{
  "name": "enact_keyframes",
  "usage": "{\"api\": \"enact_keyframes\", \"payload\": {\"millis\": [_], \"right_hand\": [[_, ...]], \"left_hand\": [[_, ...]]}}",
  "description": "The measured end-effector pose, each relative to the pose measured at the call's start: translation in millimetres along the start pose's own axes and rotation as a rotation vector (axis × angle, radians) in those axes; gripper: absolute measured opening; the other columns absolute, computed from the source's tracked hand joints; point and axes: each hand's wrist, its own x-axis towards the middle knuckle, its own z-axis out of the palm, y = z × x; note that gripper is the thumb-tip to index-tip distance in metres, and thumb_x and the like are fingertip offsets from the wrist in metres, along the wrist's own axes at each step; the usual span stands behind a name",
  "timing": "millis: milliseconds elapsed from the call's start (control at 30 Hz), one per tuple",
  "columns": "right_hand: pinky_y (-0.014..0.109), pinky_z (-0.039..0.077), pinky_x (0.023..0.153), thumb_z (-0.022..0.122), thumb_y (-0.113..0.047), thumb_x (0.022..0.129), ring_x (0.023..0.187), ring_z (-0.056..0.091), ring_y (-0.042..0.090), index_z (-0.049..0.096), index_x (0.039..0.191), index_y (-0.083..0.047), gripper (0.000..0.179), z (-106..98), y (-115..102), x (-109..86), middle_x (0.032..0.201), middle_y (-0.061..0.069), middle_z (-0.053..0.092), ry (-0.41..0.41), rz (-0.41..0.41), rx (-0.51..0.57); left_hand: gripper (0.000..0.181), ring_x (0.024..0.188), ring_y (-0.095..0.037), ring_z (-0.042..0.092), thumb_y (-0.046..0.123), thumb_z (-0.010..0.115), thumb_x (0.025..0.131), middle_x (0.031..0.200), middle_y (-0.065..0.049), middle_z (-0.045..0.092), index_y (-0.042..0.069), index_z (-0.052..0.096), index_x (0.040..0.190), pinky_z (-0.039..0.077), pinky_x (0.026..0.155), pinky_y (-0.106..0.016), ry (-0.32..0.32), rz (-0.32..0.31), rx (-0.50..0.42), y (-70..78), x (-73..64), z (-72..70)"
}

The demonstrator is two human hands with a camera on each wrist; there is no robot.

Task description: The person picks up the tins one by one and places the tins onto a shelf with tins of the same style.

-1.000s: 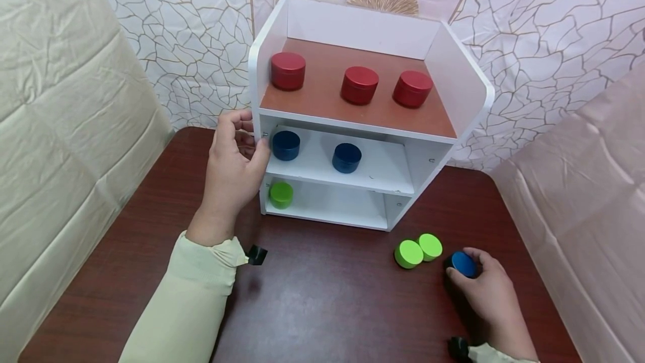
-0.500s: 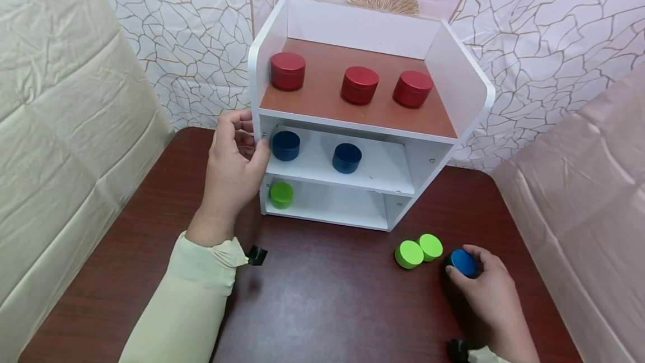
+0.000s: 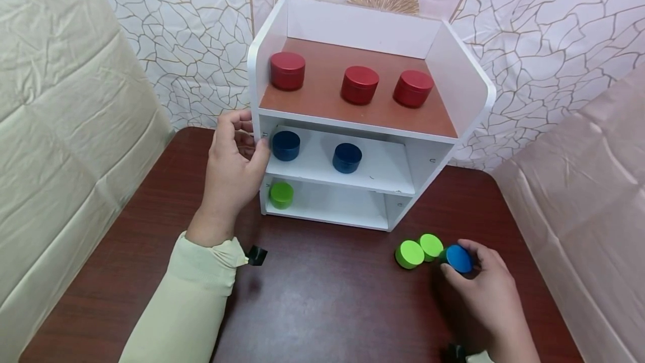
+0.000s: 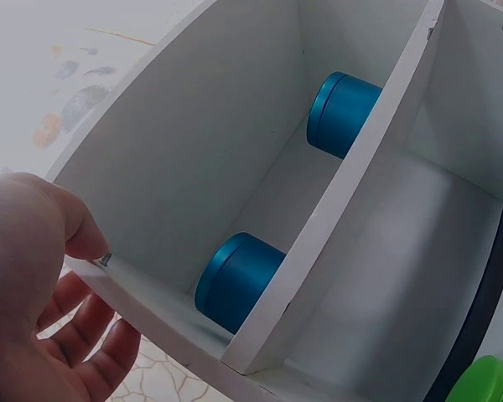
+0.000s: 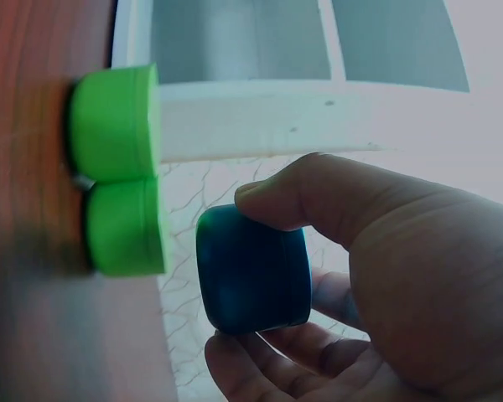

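My left hand (image 3: 234, 164) grips the left side panel of a white shelf unit (image 3: 353, 126), thumb at its front edge and fingers outside; the left wrist view shows the thumb (image 4: 88, 233) by a small metal pin. On the right, my right hand (image 3: 491, 290) pinches a round blue tin (image 3: 459, 259) between thumb and fingers. In the right wrist view this blue tin (image 5: 253, 270) is off the table. Two green tins, one nearer (image 3: 410, 254) and one behind (image 3: 430, 246), stand side by side just left of it.
Three red tins, the middle one (image 3: 359, 85) included, stand on the brown top. Below are two blue tins, left (image 3: 285, 145) and right (image 3: 346, 158). One green tin (image 3: 281, 195) occupies the bottom shelf's left end. Cloth (image 3: 579, 195) hangs around the dark wooden table (image 3: 322, 296).
The right hand has lifted the blue tin from the table and shifted it slightly left, closer to the green tins. My left hand has stayed on the panel.
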Motion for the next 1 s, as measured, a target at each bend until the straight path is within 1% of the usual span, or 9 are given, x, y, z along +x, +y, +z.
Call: {"api": "enact_keyframes", "payload": {"millis": [200,333,400,433,500,567,833,933,1000], "right_hand": [[0.054,0.068,0.093,0.091,-0.034,0.095,0.121,0.07,0.045,0.061,0.155,-0.002,0.074,-3.5,-12.5,-5.9,0.148,0.026,0.058,0.033,-0.085,0.008],[0.051,0.069,0.091,0.092,-0.031,0.095,0.122,0.07,0.045,0.061,0.155,-0.002,0.074,-5.8,-23.1,-6.7,0.147,0.025,0.057,0.04,-0.125,0.028],[0.033,0.069,0.089,0.093,-0.029,0.095,0.122,0.069,0.044,0.061,0.155,-0.003,0.073,-7.1,-28.4,-6.9,0.147,0.024,0.058,0.045,-0.15,0.036],[0.024,0.066,0.088,0.093,-0.028,0.094,0.122,0.069,0.044,0.061,0.155,-0.003,0.073,-8.1,-30.6,-6.7,0.147,0.024,0.058,0.048,-0.165,0.039],[0.007,0.056,0.084,0.093,-0.026,0.094,0.122,0.068,0.043,0.062,0.154,-0.003,0.072,-10.4,-35.1,-6.8,0.146,0.023,0.059,0.056,-0.194,0.052],[-0.003,0.042,0.082,0.094,-0.024,0.093,0.121,0.067,0.042,0.063,0.154,-0.004,0.071,-13.1,-39.6,-7.2,0.145,0.023,0.059,0.063,-0.222,0.055],[-0.008,0.036,0.087,0.096,-0.021,0.091,0.119,0.066,0.038,0.066,0.15,-0.008,0.068,-25.6,-61.4,-6.7,0.141,0.019,0.064,0.096,-0.335,0.075],[-0.007,0.037,0.089,0.096,-0.019,0.09,0.117,0.064,0.029,0.068,0.149,-0.01,0.066,-30.0,-69.2,-7.1,0.139,0.015,0.066,0.112,-0.38,0.08],[-0.005,0.039,0.09,0.096,-0.019,0.09,0.115,0.062,0.019,0.068,0.149,-0.011,0.066,-31.8,-73.6,-7.8,0.137,0.012,0.067,0.119,-0.408,0.082]], "left_hand": [[0.047,0.102,-0.015,0.062,0.012,0.068,0.106,0.132,-0.011,0.063,0.012,0.051,0.149,0.056,0.085,-0.022,0.0,0.001,-0.002,-0.1,0.3,-0.2],[0.046,0.102,-0.015,0.062,0.012,0.068,0.106,0.132,-0.011,0.063,0.013,0.051,0.149,0.056,0.085,-0.023,-0.003,-0.001,-0.003,-0.1,0.4,-0.3],[0.047,0.102,-0.015,0.062,0.012,0.068,0.106,0.132,-0.011,0.063,0.013,0.051,0.149,0.056,0.085,-0.023,-0.003,-0.001,-0.004,-0.1,0.5,-0.4],[0.047,0.102,-0.015,0.062,0.012,0.068,0.106,0.132,-0.011,0.063,0.013,0.051,0.149,0.056,0.085,-0.023,-0.004,-0.001,-0.004,-0.1,0.4,-0.5],[0.047,0.102,-0.015,0.062,0.012,0.068,0.106,0.132,-0.011,0.063,0.013,0.051,0.15,0.056,0.085,-0.023,-0.005,-0.002,-0.004,-0.3,0.4,-0.6],[0.047,0.102,-0.014,0.062,0.012,0.068,0.106,0.132,-0.011,0.063,0.014,0.051,0.15,0.056,0.086,-0.024,-0.007,-0.003,-0.004,-0.5,0.3,-0.5],[0.047,0.103,-0.014,0.063,0.012,0.068,0.107,0.132,-0.01,0.062,0.014,0.051,0.15,0.057,0.086,-0.025,-0.012,-0.005,0.0,-0.9,0.2,-0.7],[0.047,0.103,-0.014,0.062,0.012,0.068,0.107,0.133,-0.01,0.062,0.014,0.051,0.15,0.057,0.087,-0.025,-0.012,-0.008,0.0,-0.8,0.1,-1.0],[0.047,0.103,-0.014,0.062,0.012,0.068,0.107,0.133,-0.01,0.062,0.014,0.051,0.15,0.057,0.087,-0.025,-0.011,-0.007,0.0,-0.8,-0.1,-1.1]]}}
